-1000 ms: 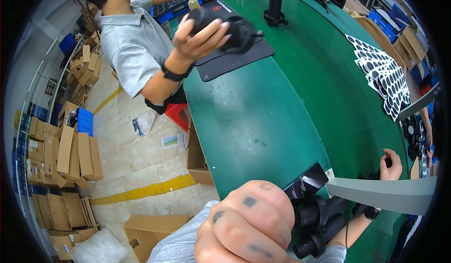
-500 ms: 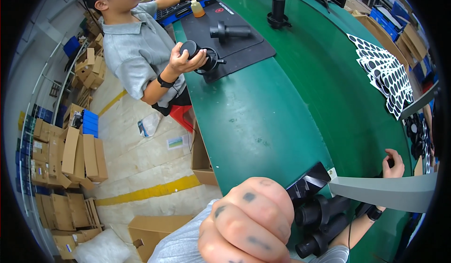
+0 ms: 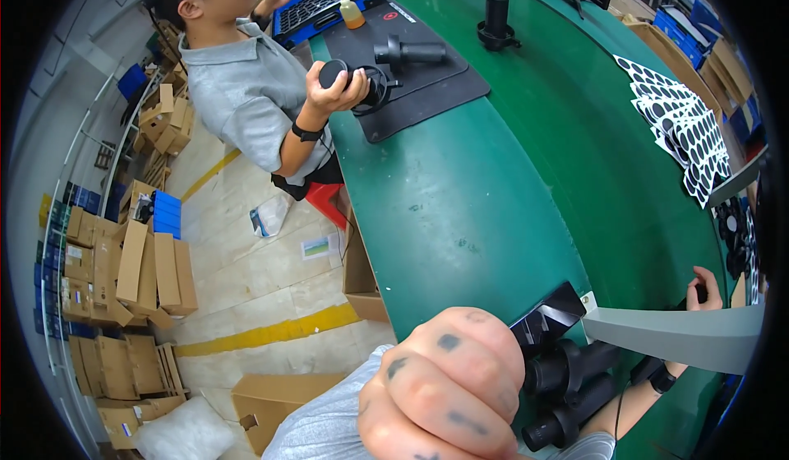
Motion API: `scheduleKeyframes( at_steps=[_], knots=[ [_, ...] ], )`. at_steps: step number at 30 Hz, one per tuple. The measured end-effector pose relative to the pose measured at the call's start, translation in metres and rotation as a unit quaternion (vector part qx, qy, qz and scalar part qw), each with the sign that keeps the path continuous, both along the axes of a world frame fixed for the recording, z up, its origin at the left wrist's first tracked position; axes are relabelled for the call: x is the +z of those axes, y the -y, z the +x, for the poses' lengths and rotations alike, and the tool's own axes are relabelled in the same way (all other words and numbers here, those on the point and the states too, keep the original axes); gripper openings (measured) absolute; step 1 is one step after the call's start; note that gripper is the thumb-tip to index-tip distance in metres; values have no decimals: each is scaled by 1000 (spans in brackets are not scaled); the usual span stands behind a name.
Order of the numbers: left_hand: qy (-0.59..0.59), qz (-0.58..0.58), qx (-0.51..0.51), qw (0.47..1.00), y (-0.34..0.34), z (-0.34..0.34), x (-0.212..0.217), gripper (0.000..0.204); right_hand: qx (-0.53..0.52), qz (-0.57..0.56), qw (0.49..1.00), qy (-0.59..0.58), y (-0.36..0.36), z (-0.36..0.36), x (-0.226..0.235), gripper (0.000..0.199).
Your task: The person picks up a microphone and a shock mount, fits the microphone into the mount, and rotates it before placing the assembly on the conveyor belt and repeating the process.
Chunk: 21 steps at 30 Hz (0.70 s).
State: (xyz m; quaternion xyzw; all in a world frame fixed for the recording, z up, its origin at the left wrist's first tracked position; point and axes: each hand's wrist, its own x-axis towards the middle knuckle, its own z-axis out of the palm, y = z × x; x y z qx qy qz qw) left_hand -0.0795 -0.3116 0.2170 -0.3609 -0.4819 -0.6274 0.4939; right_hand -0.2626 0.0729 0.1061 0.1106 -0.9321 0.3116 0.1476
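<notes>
My left hand [image 3: 444, 386] is a closed fist, large at the bottom middle. Its knuckles face up, and whatever it may hold is hidden. Beside it on the green table lie a dark glossy flat slab [image 3: 552, 316] and two black cylinders with collars, an upper one [image 3: 567, 365] and a lower one [image 3: 567, 415]. Far right, beyond a grey curved bracket [image 3: 666, 332], my right hand [image 3: 704, 289] has its fingers curled round something dark, too small to make out. A black band [image 3: 662, 379] circles that wrist.
Across the table, a co-worker's hand [image 3: 337, 90] grips a black cylindrical part over a black mat [image 3: 436, 102]. A yellow-filled squeeze bottle [image 3: 351, 14], blue tray [image 3: 320, 8] and upright black cylinder [image 3: 496, 24] stand nearby. Round-sticker sheets [image 3: 678, 123] lie right; cardboard boxes [image 3: 152, 271] fill the left floor.
The co-worker's far hand has come up off the blue tray with a small dark piece. My right hand's fingers have curled in around something dark. My left fist stays closed; the view shifts slightly.
</notes>
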Motion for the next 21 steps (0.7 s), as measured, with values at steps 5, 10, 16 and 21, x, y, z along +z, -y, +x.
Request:
scheduleKeyframes(
  at_steps=[5, 10, 16, 21],
  knots=[
    [1, 10, -4, 1000, -3, -1, -1, 12, -60, -90, 992, -69, 24, 14, 10, 25],
    [-11, 8, 2, 1000, -4, 0, -2, 12, 3, -89, 993, -76, 16, 4, -1, 22],
    [-10, -7, -6, 1000, -2, 1, -5, 12, 6, -117, 990, -78, 19, 3, -3, 21],
    [-21, -30, -20, 999, -1, -2, -2, 12, 3, -110, 991, -79, 22, 5, 0, 21]
  ],
)
